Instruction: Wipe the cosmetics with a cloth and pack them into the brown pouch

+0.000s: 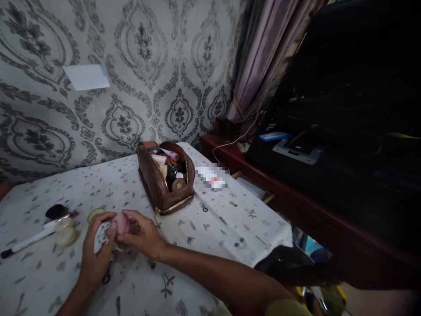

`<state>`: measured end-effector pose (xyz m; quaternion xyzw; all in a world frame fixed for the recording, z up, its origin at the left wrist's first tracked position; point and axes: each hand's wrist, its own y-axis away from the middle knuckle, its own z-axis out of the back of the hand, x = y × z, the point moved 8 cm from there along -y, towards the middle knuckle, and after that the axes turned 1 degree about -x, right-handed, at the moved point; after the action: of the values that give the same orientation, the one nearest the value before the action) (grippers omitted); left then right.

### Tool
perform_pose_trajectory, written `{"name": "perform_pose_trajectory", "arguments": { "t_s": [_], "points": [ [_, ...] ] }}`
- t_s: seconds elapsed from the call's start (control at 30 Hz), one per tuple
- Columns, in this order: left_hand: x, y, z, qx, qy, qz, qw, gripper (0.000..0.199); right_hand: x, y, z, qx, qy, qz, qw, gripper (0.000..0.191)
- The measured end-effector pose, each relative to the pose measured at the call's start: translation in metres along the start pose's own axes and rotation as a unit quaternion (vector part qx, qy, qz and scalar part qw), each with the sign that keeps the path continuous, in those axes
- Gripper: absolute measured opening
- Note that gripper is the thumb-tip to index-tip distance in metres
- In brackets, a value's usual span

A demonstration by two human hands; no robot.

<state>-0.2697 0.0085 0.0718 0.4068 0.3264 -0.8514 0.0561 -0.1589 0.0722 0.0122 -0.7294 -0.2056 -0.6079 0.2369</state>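
A pink makeup sponge (122, 223) is held between both hands, just above the patterned tablecloth. My left hand (97, 243) is closed around a crumpled white wipe (101, 236), its thumb against the sponge. My right hand (144, 235) pinches the sponge from the other side, fingers bent. Behind the hands, partly covered by the left one, lies a yellow-green round item (96, 213). A brown zip-up makeup bag (148, 180) stands unzipped beyond the right hand, filled with tubes, packets and a round brown item (179, 184).
Left of my hands lie a dark round item (56, 211), cream-coloured round pieces (66, 236) and a white stick with a black tip (28, 242). A blurred white item (211, 177) is right of the bag. A dark red desk (296, 193) with a large black object borders the right.
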Motion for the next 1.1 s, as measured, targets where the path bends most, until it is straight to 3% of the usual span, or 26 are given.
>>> {"name": "perform_pose_trajectory", "arguments": {
  "t_s": [0.3, 0.4, 0.53, 0.67, 0.8, 0.93, 1.1],
  "points": [
    [-0.009, 0.003, -0.004, 0.028, -0.067, -0.118, 0.990, 0.019, -0.008, -0.001, -0.003, 0.010, -0.016, -0.036, 0.999, 0.088],
    [-0.002, 0.001, -0.003, 0.034, -0.065, -0.090, 0.993, 0.022, -0.012, 0.000, -0.001, 0.006, 0.009, -0.038, 0.999, 0.094],
    [0.014, -0.006, 0.003, 0.012, -0.022, 0.014, 1.000, 0.029, -0.009, 0.002, -0.007, 0.042, 0.071, 0.006, 0.997, 0.069],
    [0.023, -0.007, 0.007, -0.022, 0.056, 0.088, 0.994, 0.037, -0.001, 0.002, -0.009, 0.042, 0.064, 0.048, 0.996, 0.063],
    [0.035, -0.005, 0.001, -0.028, 0.195, 0.143, 0.970, 0.037, -0.007, -0.001, -0.013, 0.058, -0.026, -0.021, 0.998, 0.061],
    [0.035, -0.006, 0.004, -0.048, 0.201, 0.135, 0.969, 0.034, -0.009, 0.000, -0.018, 0.072, -0.111, -0.078, 0.988, 0.057],
    [0.020, -0.008, 0.002, -0.007, 0.120, 0.093, 0.988, 0.046, -0.006, 0.000, -0.015, 0.051, -0.188, -0.093, 0.976, 0.051]
  ]
}}
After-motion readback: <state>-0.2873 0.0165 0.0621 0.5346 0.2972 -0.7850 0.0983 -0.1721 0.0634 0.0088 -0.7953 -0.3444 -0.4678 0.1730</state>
